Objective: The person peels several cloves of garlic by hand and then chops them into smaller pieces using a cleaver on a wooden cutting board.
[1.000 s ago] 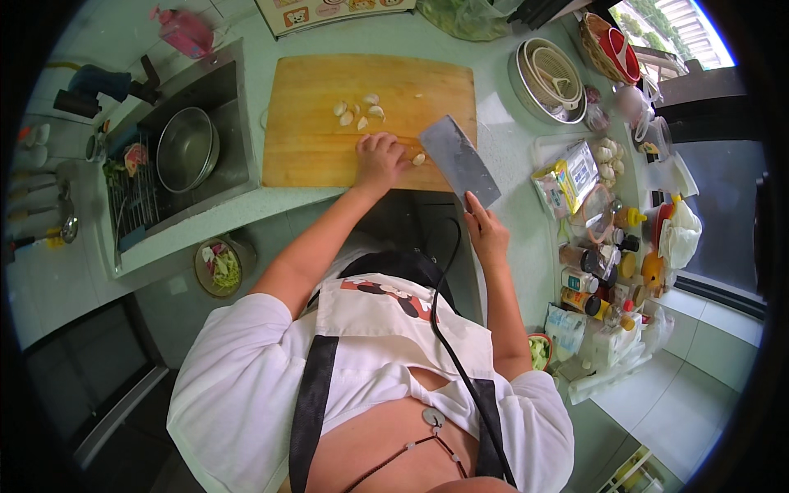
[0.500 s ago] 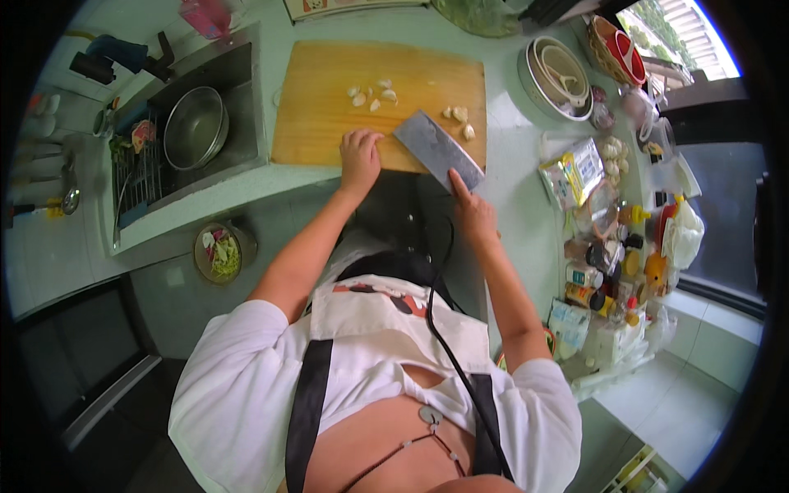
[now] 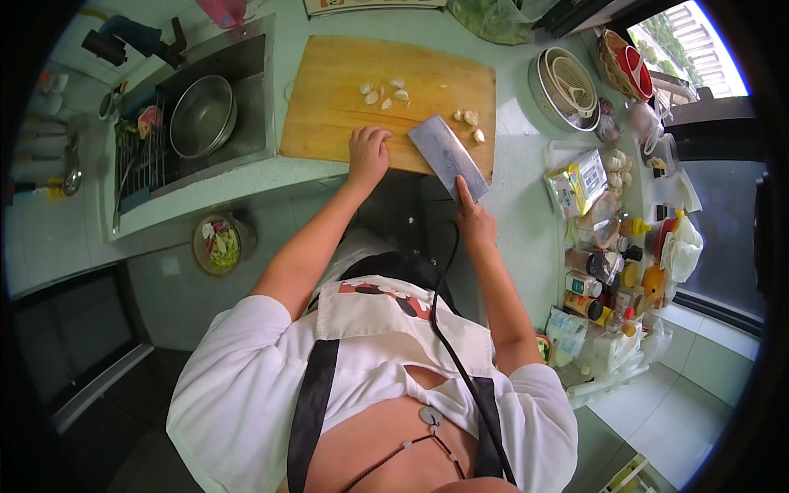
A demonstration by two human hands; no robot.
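Your right hand [image 3: 475, 222] grasps the cleaver [image 3: 448, 156] by its handle, one finger stretched along the blade, which slants over the near right part of the wooden cutting board [image 3: 325, 115]. Your left hand [image 3: 368, 158] is at the board's near edge, left of the blade and apart from it; its fingers are curled and hide what is beneath, so I cannot tell whether it grasps anything. Pale garlic cloves [image 3: 372, 97] lie loosely grouped around the middle of the board, beyond your left hand. A second group of cloves [image 3: 471, 117] lies farther right, just beyond the blade, near the board's right edge. To the left, a metal bowl [image 3: 201, 115] stands in the sink [image 3: 268, 107]; on the right counter, garlic bulbs [image 3: 615, 160] sit nearer than the nested strainers [image 3: 585, 92]
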